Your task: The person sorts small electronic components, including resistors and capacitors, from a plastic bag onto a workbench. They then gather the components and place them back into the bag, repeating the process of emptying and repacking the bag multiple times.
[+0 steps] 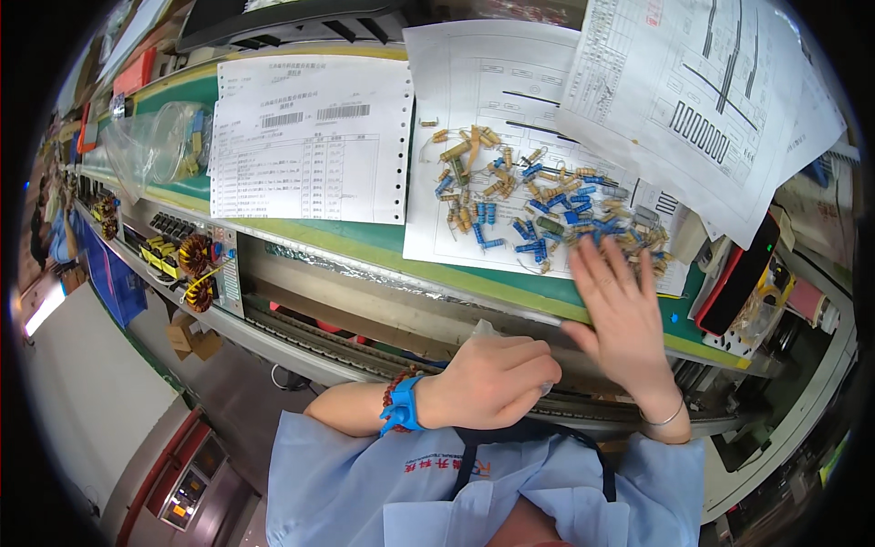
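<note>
My left hand (497,378) is closed around a small clear plastic bag (485,330), held just below the bench edge. A blue wrist strap and a red bead bracelet sit on that wrist. My right hand (620,310) lies flat with fingers spread at the near edge of a heap of several small blue and tan resistors (538,205). The resistors are scattered on a white printed sheet (437,228) on the green bench top (365,239). The fingertips touch the nearest pieces.
Another printed sheet (310,137) lies to the left, and drawing sheets (702,100) overlap at the right. A red-and-black device (738,273) stands right of my hand. A circuit board with copper coils (191,264) rests on the conveyor rail; a clear bag (159,141) lies far left.
</note>
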`<state>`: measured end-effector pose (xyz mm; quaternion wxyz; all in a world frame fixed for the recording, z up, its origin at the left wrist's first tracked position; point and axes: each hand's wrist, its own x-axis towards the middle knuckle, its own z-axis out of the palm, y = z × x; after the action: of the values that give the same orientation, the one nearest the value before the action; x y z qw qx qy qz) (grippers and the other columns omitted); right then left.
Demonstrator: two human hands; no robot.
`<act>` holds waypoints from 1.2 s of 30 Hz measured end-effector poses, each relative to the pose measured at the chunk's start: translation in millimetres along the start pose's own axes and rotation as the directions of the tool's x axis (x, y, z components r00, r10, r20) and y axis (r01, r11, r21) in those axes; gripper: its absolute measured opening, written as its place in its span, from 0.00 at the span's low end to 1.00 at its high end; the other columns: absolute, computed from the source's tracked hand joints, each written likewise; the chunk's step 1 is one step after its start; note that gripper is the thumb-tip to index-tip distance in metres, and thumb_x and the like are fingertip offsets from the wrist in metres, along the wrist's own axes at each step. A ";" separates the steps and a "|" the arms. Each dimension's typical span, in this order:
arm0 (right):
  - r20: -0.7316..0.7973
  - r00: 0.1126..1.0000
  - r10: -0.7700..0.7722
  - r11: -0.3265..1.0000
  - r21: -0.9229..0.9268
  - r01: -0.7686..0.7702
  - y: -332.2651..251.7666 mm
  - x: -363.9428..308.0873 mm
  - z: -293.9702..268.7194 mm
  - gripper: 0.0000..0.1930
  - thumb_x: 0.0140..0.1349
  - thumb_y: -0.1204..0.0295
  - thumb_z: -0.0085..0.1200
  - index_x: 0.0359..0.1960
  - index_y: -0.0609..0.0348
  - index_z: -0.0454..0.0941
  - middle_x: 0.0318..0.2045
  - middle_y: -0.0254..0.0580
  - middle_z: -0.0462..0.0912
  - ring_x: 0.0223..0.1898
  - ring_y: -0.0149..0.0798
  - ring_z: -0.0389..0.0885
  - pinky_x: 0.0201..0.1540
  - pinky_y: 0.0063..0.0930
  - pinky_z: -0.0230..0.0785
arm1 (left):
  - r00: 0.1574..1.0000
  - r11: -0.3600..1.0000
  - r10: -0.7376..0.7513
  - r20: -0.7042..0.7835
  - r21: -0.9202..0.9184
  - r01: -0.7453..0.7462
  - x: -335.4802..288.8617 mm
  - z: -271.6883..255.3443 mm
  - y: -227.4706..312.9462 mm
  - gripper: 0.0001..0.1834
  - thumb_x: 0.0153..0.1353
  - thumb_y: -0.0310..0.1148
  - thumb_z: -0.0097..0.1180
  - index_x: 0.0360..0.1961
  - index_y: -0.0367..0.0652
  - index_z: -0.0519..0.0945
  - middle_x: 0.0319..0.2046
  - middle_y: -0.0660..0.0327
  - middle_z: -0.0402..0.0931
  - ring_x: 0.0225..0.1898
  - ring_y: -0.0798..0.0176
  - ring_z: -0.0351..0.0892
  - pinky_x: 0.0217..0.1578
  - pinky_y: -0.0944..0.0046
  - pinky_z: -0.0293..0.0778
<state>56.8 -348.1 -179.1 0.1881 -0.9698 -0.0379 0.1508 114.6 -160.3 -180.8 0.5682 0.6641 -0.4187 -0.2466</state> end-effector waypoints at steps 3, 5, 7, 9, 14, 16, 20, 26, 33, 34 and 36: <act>-0.073 0.996 0.043 0.997 -0.053 -0.047 -1.7 9.9 -10.9 0.42 0.43 0.55 0.61 0.62 0.50 0.58 0.63 0.36 0.58 0.63 0.44 0.55 0.62 0.54 0.43 | 1.000 1.000 0.013 0.017 0.008 -0.013 -2.2 -0.2 0.9 0.09 0.40 0.21 0.49 0.28 0.41 0.73 0.22 0.59 0.67 0.20 0.57 0.69 0.19 0.61 0.67; -0.050 0.997 -0.063 0.997 -0.039 0.061 -9.6 17.8 -12.7 0.41 0.44 0.54 0.60 0.62 0.50 0.59 0.63 0.35 0.58 0.64 0.44 0.55 0.62 0.54 0.43 | 1.000 1.000 0.019 0.019 0.014 -0.019 -3.4 0.9 2.2 0.08 0.42 0.22 0.49 0.28 0.41 0.71 0.22 0.59 0.66 0.22 0.57 0.70 0.21 0.60 0.67; -0.018 0.984 -0.179 0.984 -0.001 0.179 -16.9 25.6 -10.5 0.40 0.45 0.53 0.59 0.62 0.49 0.59 0.63 0.34 0.58 0.64 0.43 0.55 0.62 0.54 0.43 | 1.000 1.000 0.018 0.019 0.021 -0.018 -3.6 0.6 4.2 0.07 0.45 0.23 0.50 0.28 0.42 0.69 0.23 0.59 0.65 0.25 0.58 0.70 0.24 0.60 0.68; 0.004 0.985 -0.174 0.984 -0.021 0.174 -16.1 29.1 -3.3 0.40 0.46 0.53 0.59 0.62 0.49 0.59 0.63 0.34 0.58 0.64 0.43 0.55 0.63 0.54 0.43 | 0.999 1.000 0.023 0.033 0.020 -0.024 -3.1 -0.3 4.9 0.07 0.45 0.23 0.50 0.28 0.42 0.69 0.24 0.59 0.65 0.25 0.58 0.70 0.24 0.60 0.68; -0.057 0.998 -0.020 0.996 -0.091 0.014 -7.6 25.6 -13.8 0.38 0.47 0.58 0.58 0.61 0.53 0.59 0.63 0.38 0.58 0.64 0.45 0.55 0.63 0.52 0.41 | 0.999 0.999 0.045 0.005 0.011 -0.045 -3.5 -1.5 5.5 0.09 0.42 0.22 0.49 0.29 0.41 0.73 0.22 0.59 0.67 0.21 0.57 0.70 0.20 0.61 0.68; -0.113 0.993 -0.039 0.999 -0.001 0.039 -6.4 14.1 -17.9 0.33 0.50 0.63 0.56 0.59 0.56 0.62 0.61 0.43 0.60 0.63 0.46 0.56 0.63 0.51 0.41 | 0.999 0.999 0.044 -0.002 0.008 -0.044 -4.8 -2.0 6.7 0.10 0.42 0.22 0.50 0.30 0.41 0.73 0.23 0.59 0.69 0.21 0.57 0.71 0.20 0.62 0.68; -0.104 0.994 -0.019 0.822 0.565 0.075 -13.5 -11.6 -20.5 0.19 0.55 0.70 0.49 0.49 0.63 0.71 0.51 0.48 0.71 0.53 0.47 0.67 0.56 0.40 0.55 | 0.990 0.998 -0.012 -0.140 -0.056 0.004 -8.4 2.2 6.1 0.10 0.47 0.22 0.50 0.33 0.41 0.74 0.27 0.59 0.73 0.28 0.56 0.73 0.28 0.62 0.70; -0.001 0.992 0.123 0.369 0.928 -0.045 -29.6 -47.5 8.4 0.10 0.58 0.73 0.50 0.38 0.66 0.75 0.37 0.45 0.76 0.37 0.37 0.73 0.41 0.25 0.64 | 0.954 0.997 0.036 -0.298 -0.057 -0.055 -4.4 3.2 6.8 0.05 0.54 0.26 0.54 0.34 0.43 0.75 0.28 0.61 0.75 0.35 0.55 0.73 0.36 0.61 0.68; -0.049 0.933 0.356 0.291 0.955 -0.061 -36.2 -71.0 4.6 0.04 0.50 0.82 0.57 0.28 0.64 0.76 0.27 0.35 0.76 0.31 0.26 0.71 0.36 0.19 0.62 | 0.986 0.995 -0.077 -0.145 -0.071 0.067 -10.5 8.9 3.1 0.09 0.54 0.34 0.58 0.32 0.41 0.73 0.24 0.57 0.73 0.24 0.57 0.73 0.25 0.64 0.68; -0.073 0.917 0.392 0.317 0.947 -0.060 -35.6 -75.5 1.8 0.04 0.49 0.83 0.57 0.27 0.63 0.77 0.27 0.34 0.76 0.30 0.25 0.71 0.35 0.18 0.62 | 0.987 0.997 -0.052 -0.154 -0.059 0.044 -11.3 10.8 0.3 0.09 0.54 0.34 0.58 0.32 0.41 0.74 0.24 0.58 0.73 0.22 0.60 0.73 0.23 0.65 0.68; -0.208 0.893 0.400 0.408 0.912 0.029 -35.5 -80.4 0.6 0.04 0.49 0.84 0.57 0.25 0.63 0.75 0.27 0.35 0.77 0.29 0.26 0.71 0.34 0.17 0.62 | 0.986 0.999 0.001 -0.167 -0.037 -0.007 -11.4 11.3 1.3 0.09 0.54 0.34 0.59 0.32 0.41 0.74 0.23 0.59 0.73 0.20 0.63 0.72 0.21 0.67 0.68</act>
<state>-20.5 -325.5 -143.9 0.6594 -0.7246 0.1978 -0.0313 99.2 -156.9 -183.8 0.6143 0.6707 -0.3662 -0.1967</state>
